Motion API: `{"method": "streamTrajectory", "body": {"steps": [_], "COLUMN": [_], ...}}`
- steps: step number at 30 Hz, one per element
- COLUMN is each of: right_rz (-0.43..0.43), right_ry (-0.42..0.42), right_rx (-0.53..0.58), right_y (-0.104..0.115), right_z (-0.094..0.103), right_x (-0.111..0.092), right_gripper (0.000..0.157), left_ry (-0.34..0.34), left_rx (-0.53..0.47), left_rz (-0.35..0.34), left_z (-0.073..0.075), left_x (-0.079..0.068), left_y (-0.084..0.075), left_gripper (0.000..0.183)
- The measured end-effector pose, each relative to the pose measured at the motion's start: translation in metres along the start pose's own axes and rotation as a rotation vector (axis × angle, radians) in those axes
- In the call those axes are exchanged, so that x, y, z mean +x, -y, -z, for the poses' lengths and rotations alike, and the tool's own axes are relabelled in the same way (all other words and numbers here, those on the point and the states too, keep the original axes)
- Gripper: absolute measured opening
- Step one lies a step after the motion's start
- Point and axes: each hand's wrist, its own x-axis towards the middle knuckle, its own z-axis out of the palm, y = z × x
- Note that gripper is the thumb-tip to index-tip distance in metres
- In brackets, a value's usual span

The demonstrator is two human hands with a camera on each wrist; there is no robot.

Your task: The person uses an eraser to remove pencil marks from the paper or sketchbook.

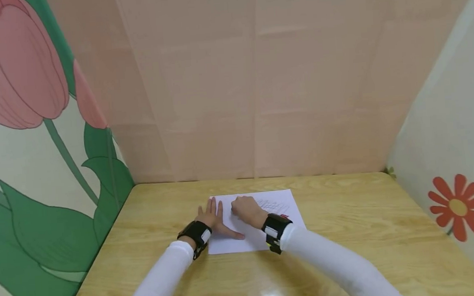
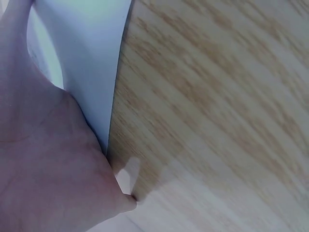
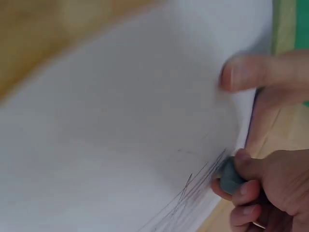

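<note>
A white sheet of paper lies on the wooden table, with dark crossed pencil lines on its upper right part. My left hand rests on the sheet's left side, fingers spread and thumb stretched out toward the middle. Pinched in my right hand is a small blue-grey eraser, held against the paper. In the right wrist view, thin scribbled lines run up to it. The head view hides the eraser behind the right hand.
A small red thing, too small to identify, shows on the paper beside the right wrist. Wooden tabletop surrounds the sheet. A pinkish covering closes off the back, and painted walls stand left and right.
</note>
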Motion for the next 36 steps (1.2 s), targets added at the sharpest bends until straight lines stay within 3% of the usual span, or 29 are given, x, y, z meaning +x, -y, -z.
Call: {"method": "streamTrajectory", "body": {"steps": [5, 8, 12, 18, 20, 25, 30, 36], "right_rz": [0.078, 0.048, -0.027, -0.156, -0.163, -0.015, 0.118, 0.06], "right_ry": [0.02, -0.027, -0.092, -0.075, -0.078, -0.054, 0.058, 0.082], "right_rx": [0.056, 0.032, -0.028, -0.012, 0.005, 0.019, 0.103, 0.185], "right_y": [0.001, 0.001, 0.001, -0.006, -0.009, -0.011, -0.007, -0.007], "right_z": [0.014, 0.014, 0.002, -0.014, -0.015, -0.003, 0.018, 0.021], "right_x": [-0.024, -0.027, -0.013, 0.014, 0.018, 0.002, -0.025, -0.045], "right_gripper": [0.006, 0.006, 0.006, 0.005, 0.006, 0.007, 0.007, 0.006], "left_ry": [-0.005, -0.011, -0.026, -0.038, -0.023, 0.024, -0.036, -0.104], "left_rx": [-0.012, -0.002, 0.013, -0.015, -0.015, 0.006, 0.035, 0.007], "left_rz": [-0.008, -0.013, -0.025, -0.027, -0.016, 0.006, -0.015, -0.049], "left_z": [-0.004, -0.017, -0.039, -0.037, -0.026, -0.004, -0.018, -0.032], "left_x": [0.003, 0.021, 0.047, 0.044, 0.034, 0.011, 0.023, 0.032], "left_y": [0.001, 0.009, 0.023, 0.023, 0.017, 0.004, 0.01, 0.012], "left_gripper": [0.134, 0.15, 0.167, 0.166, 0.162, 0.144, 0.147, 0.149]}}
